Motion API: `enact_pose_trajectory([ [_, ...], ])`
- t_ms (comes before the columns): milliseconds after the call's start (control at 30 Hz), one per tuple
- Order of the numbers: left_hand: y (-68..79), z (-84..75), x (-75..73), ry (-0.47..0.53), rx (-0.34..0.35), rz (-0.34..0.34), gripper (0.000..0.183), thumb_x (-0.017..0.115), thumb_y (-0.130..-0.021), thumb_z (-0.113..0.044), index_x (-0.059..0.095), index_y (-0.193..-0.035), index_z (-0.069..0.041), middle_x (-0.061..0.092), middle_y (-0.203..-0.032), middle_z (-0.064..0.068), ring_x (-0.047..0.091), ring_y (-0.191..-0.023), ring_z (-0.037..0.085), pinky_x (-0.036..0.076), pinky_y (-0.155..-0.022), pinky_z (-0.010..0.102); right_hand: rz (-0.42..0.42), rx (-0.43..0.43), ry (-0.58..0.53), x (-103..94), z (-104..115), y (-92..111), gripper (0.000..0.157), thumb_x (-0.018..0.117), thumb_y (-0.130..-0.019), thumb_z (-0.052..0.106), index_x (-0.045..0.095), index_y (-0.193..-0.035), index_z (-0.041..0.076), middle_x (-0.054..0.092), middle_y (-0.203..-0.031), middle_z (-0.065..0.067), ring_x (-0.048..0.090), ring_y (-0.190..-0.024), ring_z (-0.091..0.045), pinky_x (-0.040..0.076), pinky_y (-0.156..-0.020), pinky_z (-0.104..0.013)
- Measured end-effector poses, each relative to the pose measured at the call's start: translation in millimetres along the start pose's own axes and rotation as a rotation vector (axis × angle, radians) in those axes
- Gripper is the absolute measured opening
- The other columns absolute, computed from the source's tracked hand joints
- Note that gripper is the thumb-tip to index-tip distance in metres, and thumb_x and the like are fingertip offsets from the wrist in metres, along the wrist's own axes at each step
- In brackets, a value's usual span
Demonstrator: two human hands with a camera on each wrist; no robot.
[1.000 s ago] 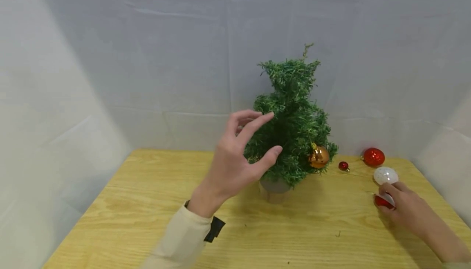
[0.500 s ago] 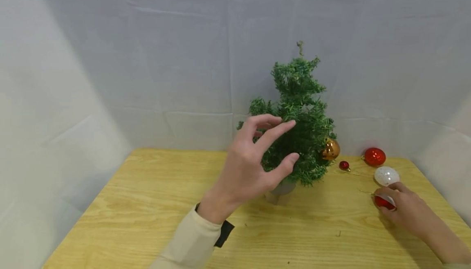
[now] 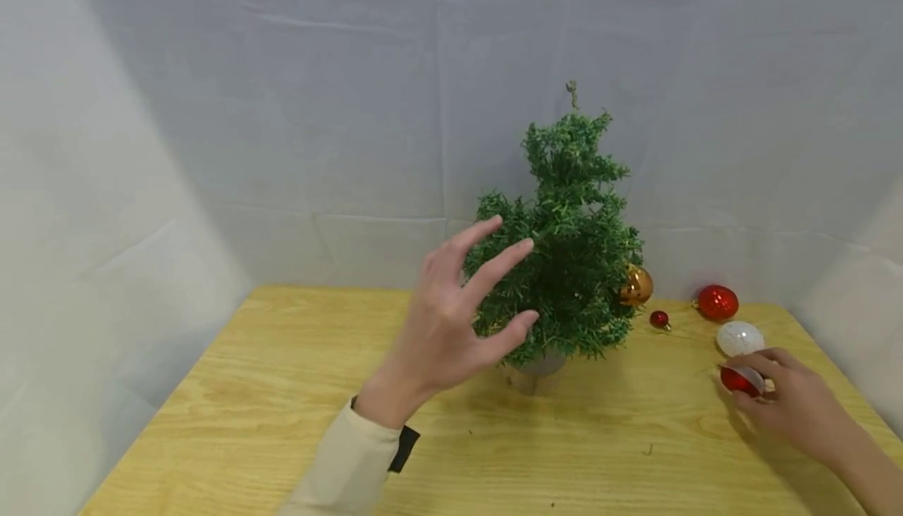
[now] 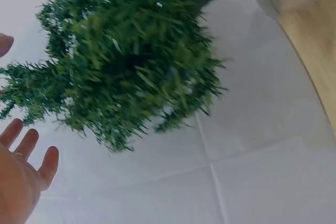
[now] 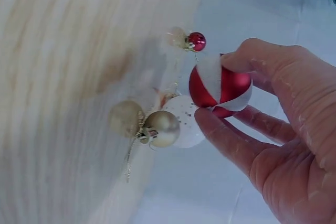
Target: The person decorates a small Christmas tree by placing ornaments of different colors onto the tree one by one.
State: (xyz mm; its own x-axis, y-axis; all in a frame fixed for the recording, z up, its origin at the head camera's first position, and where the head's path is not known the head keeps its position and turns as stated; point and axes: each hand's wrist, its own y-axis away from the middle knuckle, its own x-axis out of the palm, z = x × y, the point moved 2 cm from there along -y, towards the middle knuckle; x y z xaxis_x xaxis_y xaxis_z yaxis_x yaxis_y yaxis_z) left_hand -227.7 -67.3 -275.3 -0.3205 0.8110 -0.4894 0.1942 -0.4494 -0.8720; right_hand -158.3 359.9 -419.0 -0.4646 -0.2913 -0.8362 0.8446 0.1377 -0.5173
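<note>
A small artificial Christmas tree (image 3: 571,241) stands on the table, an orange-gold bauble (image 3: 637,286) hanging on its right side. In front of its left side is my left hand (image 3: 440,328), thumb and fingers spread and holding nothing. The left wrist view shows several fingertips (image 4: 49,166) apart from the branches. Over at the table's right, my right hand (image 3: 800,402) pinches a red-and-white bauble (image 5: 231,85) between thumb and fingers. Beyond it lies a white speckled bauble (image 3: 741,339). The right wrist view also shows a small champagne-gold bauble (image 5: 164,128), mostly hidden in the head view.
Farther back on the wooden table (image 3: 296,390) lie a large glittery red bauble (image 3: 716,302) and a tiny red bauble (image 3: 659,319). A small hook-like wire (image 3: 648,449) lies near the front. Pale cloth (image 3: 353,108) surrounds the table at the back and sides.
The tree has turned, carrying its orange-gold bauble rightward and back. My left hand shifted right, then back left, its fingers spreading wider. More of the red-and-white bauble now shows in my right hand.
</note>
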Motion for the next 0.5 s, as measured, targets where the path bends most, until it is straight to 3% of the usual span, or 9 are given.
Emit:
enact_pose_trajectory([
  [133,8.7,4.8,0.9,-0.013,-0.013,0.053,0.071,0.073,-0.091,-0.043,0.047,-0.151,-0.015,0.041,-0.156,0.022,0.044,-0.144,0.034,0.045,-0.104,0.052,-0.009,0.066,-0.072,-6.4,2,-1,0.042,0.089,-0.061,-0.008,0.072,-0.097,0.005,0.063,-0.099,-0.019,0.047,-0.079,0.014,0.057,-0.053,-0.023],
  [333,19.2,8.0,3.1,-0.022,-0.04,0.108,0.084,0.08,-0.084,-0.043,0.043,-0.154,-0.016,0.038,-0.159,0.021,0.043,-0.146,0.034,0.045,-0.107,0.056,-0.098,0.076,-0.163,-13.4,7,-3,0.041,0.084,-0.064,-0.014,0.072,-0.098,0.006,0.06,-0.098,-0.01,0.04,-0.09,0.026,0.05,-0.058,-0.004],
  [500,27.0,10.4,6.2,-0.042,-0.074,0.169,0.086,0.081,-0.083,-0.045,0.042,-0.155,-0.019,0.036,-0.161,0.019,0.041,-0.148,0.033,0.044,-0.108,0.056,-0.116,0.111,-0.195,-19.5,10,-4,0.04,0.082,-0.067,-0.015,0.071,-0.1,0.003,0.06,-0.101,-0.012,0.039,-0.092,0.027,0.047,-0.06,0.0],
])
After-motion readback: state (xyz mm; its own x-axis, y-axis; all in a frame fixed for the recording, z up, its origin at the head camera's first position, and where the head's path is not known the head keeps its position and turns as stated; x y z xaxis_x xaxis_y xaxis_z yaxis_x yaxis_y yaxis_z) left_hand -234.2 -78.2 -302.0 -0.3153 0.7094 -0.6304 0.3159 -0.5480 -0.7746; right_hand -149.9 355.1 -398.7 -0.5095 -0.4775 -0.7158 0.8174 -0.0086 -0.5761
